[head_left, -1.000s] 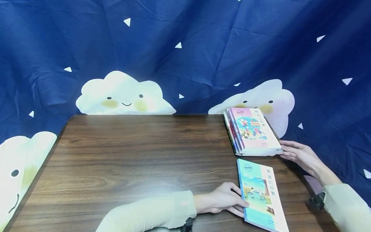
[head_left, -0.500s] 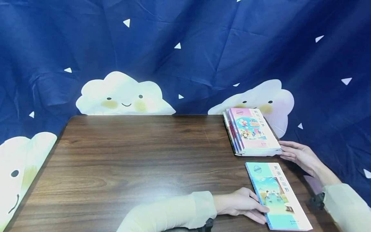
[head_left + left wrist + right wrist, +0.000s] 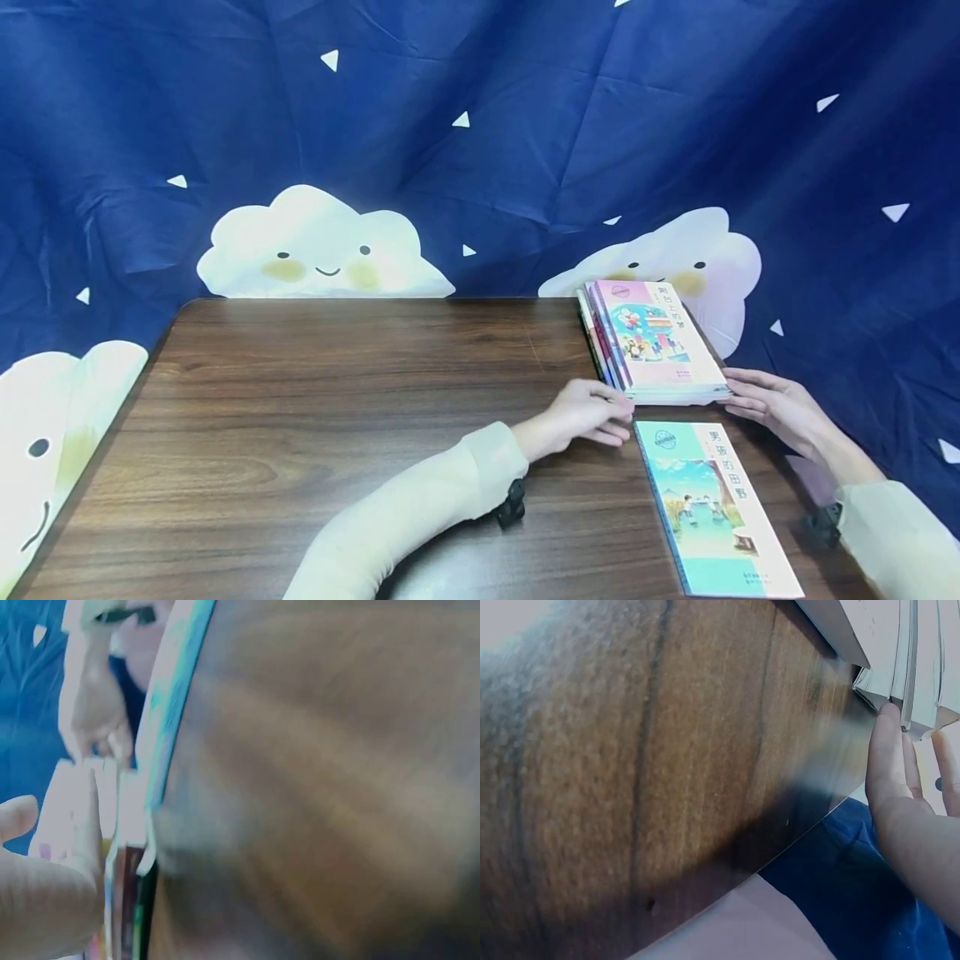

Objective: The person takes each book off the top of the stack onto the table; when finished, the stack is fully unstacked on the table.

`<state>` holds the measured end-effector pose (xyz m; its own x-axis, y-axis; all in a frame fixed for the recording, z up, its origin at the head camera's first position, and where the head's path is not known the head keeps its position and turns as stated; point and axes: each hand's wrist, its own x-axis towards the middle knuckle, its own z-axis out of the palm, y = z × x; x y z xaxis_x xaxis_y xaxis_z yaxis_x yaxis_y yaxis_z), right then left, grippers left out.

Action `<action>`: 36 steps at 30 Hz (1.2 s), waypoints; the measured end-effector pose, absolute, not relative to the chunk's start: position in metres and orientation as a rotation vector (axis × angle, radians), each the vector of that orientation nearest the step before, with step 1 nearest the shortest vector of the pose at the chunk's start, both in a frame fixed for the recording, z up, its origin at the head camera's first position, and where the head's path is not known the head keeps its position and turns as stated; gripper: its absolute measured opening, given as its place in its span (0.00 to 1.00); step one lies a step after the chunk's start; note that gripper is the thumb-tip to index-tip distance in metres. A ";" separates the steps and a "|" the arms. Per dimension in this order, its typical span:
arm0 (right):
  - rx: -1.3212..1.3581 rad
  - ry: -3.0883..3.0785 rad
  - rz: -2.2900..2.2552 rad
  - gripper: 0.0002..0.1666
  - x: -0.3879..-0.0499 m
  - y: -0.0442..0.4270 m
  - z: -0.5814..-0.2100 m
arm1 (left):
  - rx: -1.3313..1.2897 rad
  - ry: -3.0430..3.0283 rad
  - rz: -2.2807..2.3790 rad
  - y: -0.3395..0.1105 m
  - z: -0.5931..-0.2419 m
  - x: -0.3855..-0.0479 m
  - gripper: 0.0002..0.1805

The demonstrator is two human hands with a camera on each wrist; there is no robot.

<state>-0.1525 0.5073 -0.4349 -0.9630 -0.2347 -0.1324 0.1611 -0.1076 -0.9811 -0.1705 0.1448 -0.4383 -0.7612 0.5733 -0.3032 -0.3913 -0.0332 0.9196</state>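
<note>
A stack of paperback books (image 3: 667, 342) with a pink cover on top lies at the table's far right corner. My right hand (image 3: 776, 412) touches its near right corner with extended fingers; the right wrist view shows the fingertips against the page edges (image 3: 922, 660). Beside the stack's near left corner is my left hand (image 3: 585, 414), fingers loosely extended and nothing held. Whether it touches the stack, I cannot tell. A single turquoise-and-white paperback (image 3: 712, 508) lies flat in front of the stack, cover up, with a narrow gap between.
The brown wooden table (image 3: 337, 400) stretches leftward from the books. Behind it hangs a dark blue curtain (image 3: 510, 150) with printed clouds. The table's right edge runs close beneath my right hand.
The turquoise book slid right, pushed by my left hand, which then let go and moved up and left to the stack's near corner. My right hand stayed at the stack.
</note>
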 end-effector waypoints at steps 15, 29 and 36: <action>-0.157 1.841 -2.241 0.26 -0.149 0.505 -0.439 | -0.001 1.695 2.020 0.162 -0.425 -0.215 0.15; -0.144 1.886 -2.225 0.26 -0.147 0.506 -0.441 | -0.153 1.862 1.998 0.183 -0.417 -0.219 0.24; -0.138 1.927 -2.193 0.25 -0.147 0.504 -0.441 | -0.053 1.652 2.020 0.164 -0.423 -0.225 0.26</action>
<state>-0.1465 0.5035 -0.4407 -0.9717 -0.2247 -0.0729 0.1013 -0.1174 -0.9879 -0.2249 0.1641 -0.4232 -0.8612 0.3685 -0.3500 -0.4161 -0.1158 0.9019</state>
